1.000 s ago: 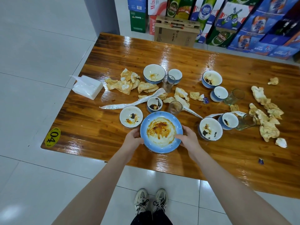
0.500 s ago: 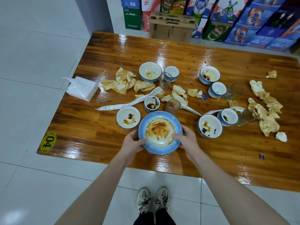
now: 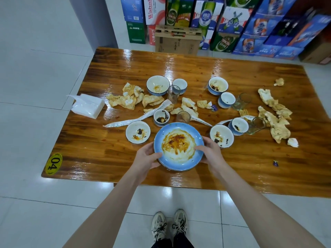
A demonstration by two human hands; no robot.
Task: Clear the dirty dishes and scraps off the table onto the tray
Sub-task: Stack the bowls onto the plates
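Left hand (image 3: 146,158) and right hand (image 3: 213,153) reach over the surface (image 3: 100,158), each gripping a side rim of the blue plate (image 3: 179,147) squarely between them, perhaps lifted slightly; dirty bowls (image 3: 138,132) and scraps (image 3: 276,122) lie beyond the plate; no tray shows.

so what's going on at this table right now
A person standing at the wooden table grips the sauce-smeared blue plate by its rim, left hand on one side, right hand on the other. Dirty bowls, glasses and crumpled scraps lie scattered across the table around it. No tray is in view.
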